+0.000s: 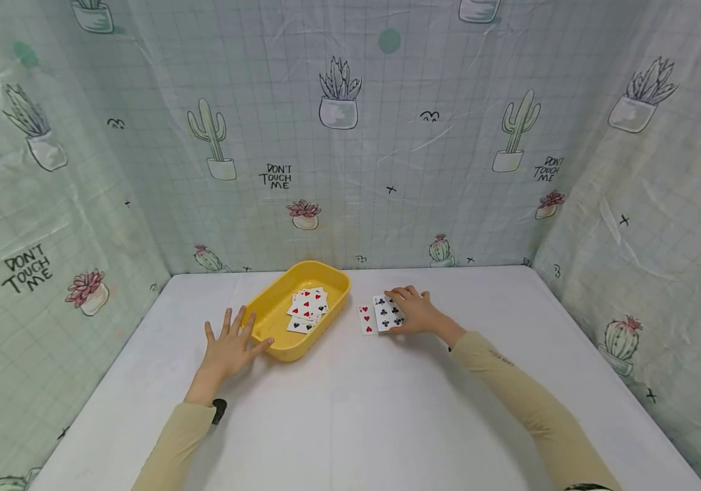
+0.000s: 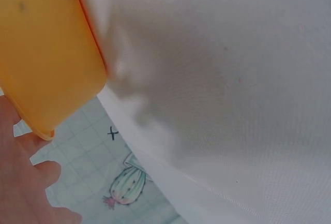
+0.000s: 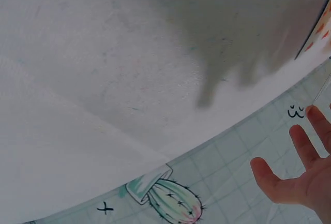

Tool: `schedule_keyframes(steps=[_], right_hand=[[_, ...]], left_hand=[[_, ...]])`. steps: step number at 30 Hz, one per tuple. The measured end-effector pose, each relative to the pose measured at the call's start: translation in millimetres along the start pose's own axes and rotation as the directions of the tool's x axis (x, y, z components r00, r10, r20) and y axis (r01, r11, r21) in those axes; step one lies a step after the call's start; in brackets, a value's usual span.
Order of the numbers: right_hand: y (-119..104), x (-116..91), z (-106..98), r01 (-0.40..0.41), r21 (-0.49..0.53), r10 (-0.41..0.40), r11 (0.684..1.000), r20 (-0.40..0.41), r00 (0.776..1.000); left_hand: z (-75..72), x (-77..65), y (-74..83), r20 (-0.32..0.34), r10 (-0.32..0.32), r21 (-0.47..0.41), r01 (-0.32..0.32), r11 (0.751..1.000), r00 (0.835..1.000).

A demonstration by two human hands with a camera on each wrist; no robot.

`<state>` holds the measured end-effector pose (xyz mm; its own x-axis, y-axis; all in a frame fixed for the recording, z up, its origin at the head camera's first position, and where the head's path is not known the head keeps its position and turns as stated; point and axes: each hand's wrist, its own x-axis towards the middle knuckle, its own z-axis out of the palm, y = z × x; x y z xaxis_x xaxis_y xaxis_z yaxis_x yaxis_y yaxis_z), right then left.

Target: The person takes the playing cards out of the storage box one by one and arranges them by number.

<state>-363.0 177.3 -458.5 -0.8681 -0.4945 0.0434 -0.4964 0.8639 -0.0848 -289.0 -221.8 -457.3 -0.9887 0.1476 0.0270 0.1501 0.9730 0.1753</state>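
Note:
My left hand (image 1: 228,353) has its fingers spread at the near left end of a yellow tray (image 1: 251,307), fingertips and thumb right at its rim. In the left wrist view the fingers (image 2: 47,173) stand beside the tray wall (image 2: 51,53). On the right, my right hand (image 1: 414,312) holds a clubs playing card (image 1: 384,315) by its top and bottom edges, between finger and thumb. A hearts card (image 1: 367,320) lies just left of it on the table. The right wrist view catches red marks of a card (image 3: 319,33) at its border.
Inside the tray lie several face-up playing cards (image 1: 309,303), red and black suits overlapping. A white table (image 1: 350,423) carries everything. Behind it and at both sides hangs a cactus-print cloth (image 1: 387,204).

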Motion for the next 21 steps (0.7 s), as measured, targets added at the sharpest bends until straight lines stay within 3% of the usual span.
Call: schedule_keyframes(steps=[7, 21], right_hand=[[17.1, -0.9, 9.0, -0.009, -0.029, 0.009, 1.000, 0.019, 1.000], [27.8, -5.3, 14.3, -0.025, -0.020, 0.026, 0.999, 0.039, 0.999]], left_hand=[[-0.7, 0.2, 0.5, -0.002, 0.000, -0.004, 0.000, 1.000, 1.000], [0.2, -2.1, 0.5, -0.023, 0.006, -0.063, -0.007, 0.998, 1.000]])
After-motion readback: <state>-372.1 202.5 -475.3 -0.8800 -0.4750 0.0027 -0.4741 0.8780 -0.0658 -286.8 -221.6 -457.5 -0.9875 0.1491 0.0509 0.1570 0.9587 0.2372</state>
